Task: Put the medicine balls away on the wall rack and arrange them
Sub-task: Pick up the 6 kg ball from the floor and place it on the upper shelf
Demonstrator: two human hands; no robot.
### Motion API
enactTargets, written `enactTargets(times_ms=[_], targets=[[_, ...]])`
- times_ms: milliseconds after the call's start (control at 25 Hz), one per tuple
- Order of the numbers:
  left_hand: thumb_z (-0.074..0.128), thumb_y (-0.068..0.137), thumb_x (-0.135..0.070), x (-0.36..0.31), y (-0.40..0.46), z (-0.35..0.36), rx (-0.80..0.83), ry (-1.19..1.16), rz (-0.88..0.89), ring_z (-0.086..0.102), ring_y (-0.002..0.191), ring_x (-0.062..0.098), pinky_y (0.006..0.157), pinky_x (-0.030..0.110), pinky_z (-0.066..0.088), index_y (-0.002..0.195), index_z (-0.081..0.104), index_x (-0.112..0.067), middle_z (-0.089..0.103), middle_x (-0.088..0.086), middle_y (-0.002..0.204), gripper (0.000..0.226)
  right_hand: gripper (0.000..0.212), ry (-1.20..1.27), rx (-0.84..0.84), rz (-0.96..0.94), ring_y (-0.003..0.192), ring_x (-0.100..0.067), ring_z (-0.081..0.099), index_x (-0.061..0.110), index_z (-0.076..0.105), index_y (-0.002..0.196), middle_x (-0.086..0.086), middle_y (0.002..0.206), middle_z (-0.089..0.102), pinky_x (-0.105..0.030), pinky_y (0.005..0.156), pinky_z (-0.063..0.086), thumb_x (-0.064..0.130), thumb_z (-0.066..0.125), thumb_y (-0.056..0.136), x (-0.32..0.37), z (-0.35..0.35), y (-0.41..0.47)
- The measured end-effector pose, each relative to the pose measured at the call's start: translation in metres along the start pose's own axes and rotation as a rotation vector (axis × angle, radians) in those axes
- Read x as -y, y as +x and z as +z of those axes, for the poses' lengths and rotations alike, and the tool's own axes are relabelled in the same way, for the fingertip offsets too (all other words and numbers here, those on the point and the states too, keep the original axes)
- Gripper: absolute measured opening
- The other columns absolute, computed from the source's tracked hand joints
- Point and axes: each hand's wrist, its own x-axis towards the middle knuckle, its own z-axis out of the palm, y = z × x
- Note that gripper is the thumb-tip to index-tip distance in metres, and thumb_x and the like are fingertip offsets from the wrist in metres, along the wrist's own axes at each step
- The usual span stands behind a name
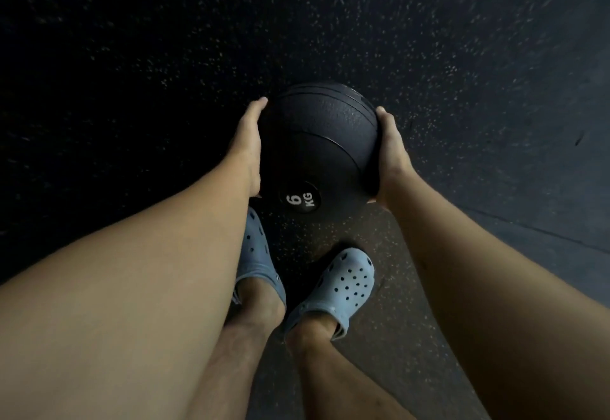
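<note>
A black textured medicine ball (pixel 317 145) marked "6 KG" in white is in the middle of the head view, above a dark speckled floor. My left hand (pixel 249 142) presses flat against its left side. My right hand (pixel 389 152) cups its right side. Both arms reach down and forward from the bottom corners. The wall rack is out of view.
Dark speckled rubber flooring (pixel 165 56) fills the view, with a seam line (pixel 534 231) at the right. My two feet in pale blue clogs (pixel 340 287) stand directly below the ball.
</note>
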Motion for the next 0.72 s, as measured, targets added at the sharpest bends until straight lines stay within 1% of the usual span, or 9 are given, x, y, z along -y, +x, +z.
enactTargets(times_ms=[40,120,160,240,320,400,520,600,720], targets=[[0.066,0.061,-0.088,0.003,-0.004,-0.003,0.003,-0.017,0.004,0.066,0.131,0.038,0.117,0.061,0.047,0.145,0.068,-0.033,0.071,0.009,0.144,0.101,0.105,0.007,-0.007,-0.017,0.124,-0.036,0.064,0.036,0.062,0.141,-0.004,0.144,0.064,-0.063,0.107,0.049,0.093,0.060,0.052,-0.002,0.000,-0.002],[0.068,0.064,-0.085,0.006,-0.023,-0.009,0.032,-0.065,0.017,0.069,0.128,0.040,0.116,0.061,0.050,0.139,0.074,-0.032,0.074,0.011,0.141,0.092,0.103,0.002,-0.019,-0.065,0.127,-0.034,0.062,0.035,0.063,0.138,-0.005,0.143,0.065,-0.058,0.111,0.048,0.091,0.061,0.053,0.000,0.000,-0.022],[0.069,0.067,-0.084,0.007,-0.039,-0.013,0.045,-0.105,0.033,0.069,0.128,0.041,0.115,0.061,0.050,0.137,0.076,-0.031,0.075,0.012,0.141,0.088,0.100,-0.008,-0.021,-0.096,0.126,-0.034,0.062,0.034,0.064,0.137,-0.005,0.141,0.065,-0.056,0.111,0.048,0.089,0.061,0.054,0.005,-0.001,-0.041],[0.065,0.079,-0.079,0.001,-0.089,-0.021,0.060,-0.172,0.085,0.070,0.128,0.040,0.115,0.059,0.052,0.136,0.077,-0.027,0.076,0.013,0.139,0.078,0.095,-0.056,-0.001,-0.155,0.125,-0.033,0.062,0.032,0.064,0.137,-0.006,0.138,0.066,-0.056,0.111,0.049,0.086,0.060,0.059,0.026,-0.003,-0.095],[0.058,0.093,-0.073,-0.016,-0.160,-0.029,0.062,-0.221,0.150,0.072,0.124,0.037,0.110,0.052,0.056,0.134,0.078,-0.024,0.078,0.014,0.132,0.067,0.083,-0.079,0.027,-0.221,0.123,-0.032,0.062,0.028,0.062,0.139,-0.006,0.136,0.065,-0.055,0.111,0.049,0.080,0.061,0.074,0.055,-0.005,-0.164],[0.053,0.100,-0.067,-0.037,-0.229,-0.038,0.075,-0.266,0.226,0.073,0.120,0.034,0.104,0.047,0.058,0.131,0.078,-0.022,0.080,0.013,0.126,0.061,0.066,-0.098,0.049,-0.290,0.121,-0.030,0.062,0.028,0.063,0.136,-0.005,0.131,0.065,-0.054,0.109,0.051,0.072,0.059,0.088,0.087,-0.003,-0.229],[0.054,0.100,-0.065,-0.102,-0.353,-0.074,0.104,-0.350,0.397,0.074,0.121,0.033,0.114,0.049,0.054,0.126,0.081,-0.020,0.081,0.012,0.127,0.058,0.063,-0.094,0.112,-0.441,0.116,-0.028,0.066,0.030,0.065,0.129,-0.003,0.126,0.067,-0.054,0.105,0.055,0.074,0.059,0.085,0.153,0.015,-0.361],[0.057,0.099,-0.062,-0.155,-0.440,-0.105,0.113,-0.431,0.568,0.075,0.123,0.032,0.117,0.050,0.052,0.125,0.083,-0.020,0.083,0.010,0.126,0.056,0.060,-0.068,0.180,-0.595,0.115,-0.027,0.066,0.029,0.065,0.129,-0.002,0.124,0.068,-0.053,0.106,0.055,0.072,0.059,0.087,0.203,0.036,-0.460],[0.065,0.091,-0.061,-0.225,-0.574,-0.163,0.095,-0.563,0.847,0.076,0.124,0.032,0.119,0.049,0.052,0.122,0.084,-0.020,0.084,0.008,0.124,0.055,0.055,-0.022,0.303,-0.835,0.114,-0.024,0.067,0.026,0.068,0.129,0.001,0.117,0.071,-0.048,0.107,0.055,0.066,0.060,0.091,0.266,0.074,-0.613]])
